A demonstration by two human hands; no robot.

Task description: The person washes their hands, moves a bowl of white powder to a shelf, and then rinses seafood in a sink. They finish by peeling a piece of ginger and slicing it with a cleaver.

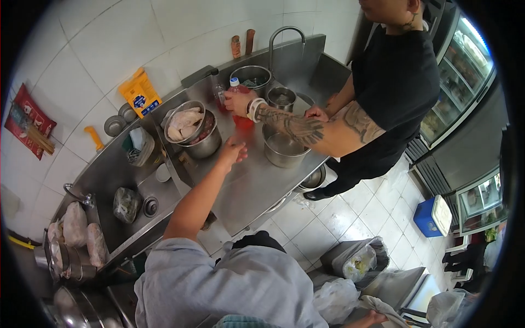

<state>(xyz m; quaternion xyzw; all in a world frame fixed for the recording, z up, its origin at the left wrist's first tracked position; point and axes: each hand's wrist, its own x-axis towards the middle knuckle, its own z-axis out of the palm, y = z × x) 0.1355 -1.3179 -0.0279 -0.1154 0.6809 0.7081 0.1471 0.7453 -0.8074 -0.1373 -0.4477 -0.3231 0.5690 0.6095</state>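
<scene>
Over the steel counter [235, 194], my left hand [235, 151] reaches out with its fingers apart and slightly bent, holding nothing. It is just below a bottle of red liquid [244, 121], which a co-worker's hand [239, 103] grips. Left of my left hand, a colander of raw meat [186, 123] rests on a steel pot [205, 143]; to its right stands another steel pot [285, 152]. At the bottom edge, my right hand [372, 319] is partly visible, closed on a pale cloth [385, 309].
The co-worker in black [396, 82] stands at the right end of the counter, near a running tap [287, 28]. A sink [158, 188] with a bagged item [127, 204] lies left. A lined bin [358, 262] and a blue cooler [432, 216] stand on the floor at right.
</scene>
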